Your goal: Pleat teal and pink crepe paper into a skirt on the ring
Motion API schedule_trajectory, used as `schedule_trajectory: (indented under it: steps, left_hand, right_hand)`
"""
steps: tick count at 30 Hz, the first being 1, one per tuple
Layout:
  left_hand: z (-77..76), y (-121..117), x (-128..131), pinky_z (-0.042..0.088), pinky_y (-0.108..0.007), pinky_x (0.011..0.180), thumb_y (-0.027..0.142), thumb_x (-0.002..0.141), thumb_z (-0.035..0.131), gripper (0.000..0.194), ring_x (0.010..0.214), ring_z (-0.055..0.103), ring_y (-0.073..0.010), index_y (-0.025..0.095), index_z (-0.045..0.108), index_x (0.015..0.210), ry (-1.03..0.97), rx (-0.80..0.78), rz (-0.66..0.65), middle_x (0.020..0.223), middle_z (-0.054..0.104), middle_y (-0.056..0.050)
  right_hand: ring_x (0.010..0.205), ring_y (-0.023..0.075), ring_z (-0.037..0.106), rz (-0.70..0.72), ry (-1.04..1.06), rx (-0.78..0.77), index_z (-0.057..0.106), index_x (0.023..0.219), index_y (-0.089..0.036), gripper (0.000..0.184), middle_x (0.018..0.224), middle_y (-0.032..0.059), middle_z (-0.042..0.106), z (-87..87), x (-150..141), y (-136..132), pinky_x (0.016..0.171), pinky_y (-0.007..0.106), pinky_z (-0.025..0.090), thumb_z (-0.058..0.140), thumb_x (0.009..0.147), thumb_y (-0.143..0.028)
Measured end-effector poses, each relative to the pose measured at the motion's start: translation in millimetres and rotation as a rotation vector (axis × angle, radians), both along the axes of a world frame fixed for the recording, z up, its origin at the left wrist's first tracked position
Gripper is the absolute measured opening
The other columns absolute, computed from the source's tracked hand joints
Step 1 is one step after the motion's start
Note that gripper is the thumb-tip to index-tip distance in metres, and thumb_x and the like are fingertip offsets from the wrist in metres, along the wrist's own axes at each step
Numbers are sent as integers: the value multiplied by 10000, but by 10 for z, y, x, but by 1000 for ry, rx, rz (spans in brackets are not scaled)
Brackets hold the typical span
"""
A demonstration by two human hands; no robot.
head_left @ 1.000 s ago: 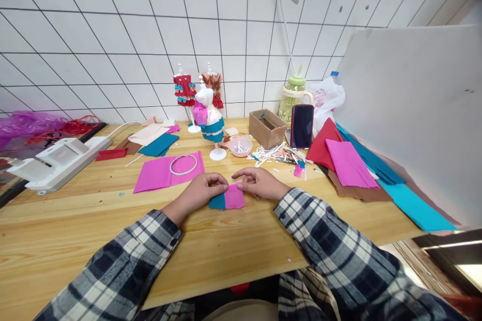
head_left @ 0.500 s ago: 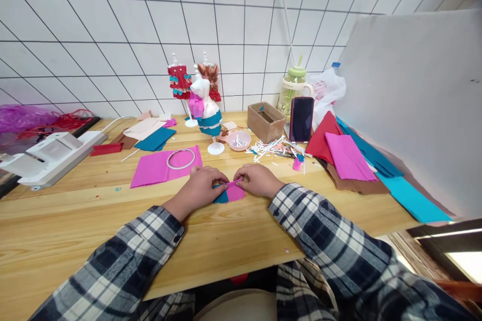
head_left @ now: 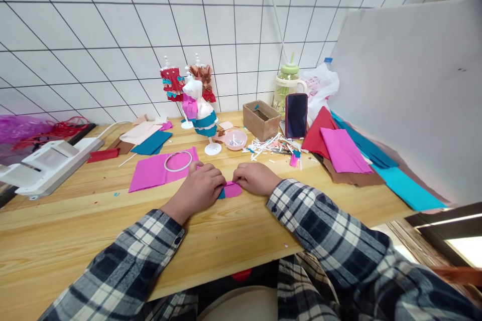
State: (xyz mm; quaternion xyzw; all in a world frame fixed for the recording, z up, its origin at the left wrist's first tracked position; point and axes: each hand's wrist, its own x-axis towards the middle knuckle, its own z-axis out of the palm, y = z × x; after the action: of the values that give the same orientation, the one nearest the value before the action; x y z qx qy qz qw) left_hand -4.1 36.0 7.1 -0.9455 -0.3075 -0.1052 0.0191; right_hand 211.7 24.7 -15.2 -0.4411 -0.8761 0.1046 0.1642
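Note:
Low over the wooden table, my left hand and my right hand meet at a small piece of magenta crepe paper. A bit of teal crepe paper shows at its left end, mostly covered by my left fingers. Both hands are closed, the fingertips pinching the folded upper edge of the magenta piece. Just beyond my left hand lies a larger magenta crepe sheet with a white ring on it.
Small dress forms, including a white and teal one, stand behind. Near them are a pink dish, a cardboard box, paper scraps and an upright phone. Folded crepe paper lies right; a power strip lies left.
My left fingers have shifted onto the teal part, hiding more of it. Both hands still hold the folded edge. The camera view has turned slightly.

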Motion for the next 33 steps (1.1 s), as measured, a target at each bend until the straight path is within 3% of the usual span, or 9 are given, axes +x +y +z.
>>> schedule_trajectory:
  steps: [8, 13, 18, 22, 25, 29, 33]
  left_hand:
    - [126, -48, 20, 276, -431, 785, 172, 893, 481, 267, 840, 522, -226, 232, 734, 836, 84, 0, -89, 783, 708, -47]
    - [26, 40, -43, 307, -419, 833, 232, 888, 517, 234, 889, 553, -229, 263, 749, 876, -7, -108, -42, 862, 730, -40]
    - [-111, 186, -128, 369, -402, 902, 331, 892, 524, 252, 954, 592, -226, 270, 720, 1038, -127, -204, 98, 990, 729, -42]
    - [19, 309, -333, 421, -403, 880, 385, 911, 459, 354, 991, 590, -259, 217, 675, 1135, -184, -30, 400, 1085, 700, -86]
    - [148, 398, -618, 422, -478, 835, 376, 894, 453, 330, 992, 563, -338, 247, 719, 1039, -7, 119, 648, 1057, 690, -104]
    - [137, 475, -902, 413, -515, 840, 322, 827, 536, 239, 1041, 567, -369, 252, 738, 937, 53, 52, 657, 1068, 683, -128]
    - [52, 511, -934, 408, -493, 820, 327, 822, 534, 214, 941, 622, -346, 229, 722, 852, 52, 3, 603, 926, 712, -134]
  right_hand:
    - [874, 174, 631, 40, -139, -42, 748, 1025, -291, 332, 1032, 20, 688, 135, 78, -63, 710, 264, 413, 537, 825, -129]
    - [883, 159, 627, 17, 44, -103, 756, 970, -261, 346, 1001, 16, 695, 42, 99, 10, 761, 256, 430, 519, 802, -73]
    - [749, 114, 603, -170, 394, -126, 681, 1080, -195, 430, 867, -6, 703, -90, 161, 131, 751, 239, 438, 480, 751, -5]
    - [723, 108, 593, -220, 449, -102, 684, 1038, -188, 427, 859, -8, 696, -96, 203, 168, 756, 242, 439, 465, 730, 11]
    - [738, 118, 606, -242, 451, -128, 696, 1011, -184, 396, 867, 5, 703, -68, 197, 157, 762, 251, 450, 476, 736, -2]
    - [786, 134, 630, -244, 432, -161, 709, 989, -184, 346, 869, 20, 714, -32, 169, 129, 776, 263, 464, 494, 765, -31]
    - [811, 141, 639, -230, 400, -158, 715, 974, -186, 311, 907, 30, 722, -25, 165, 122, 788, 277, 472, 503, 788, -54]
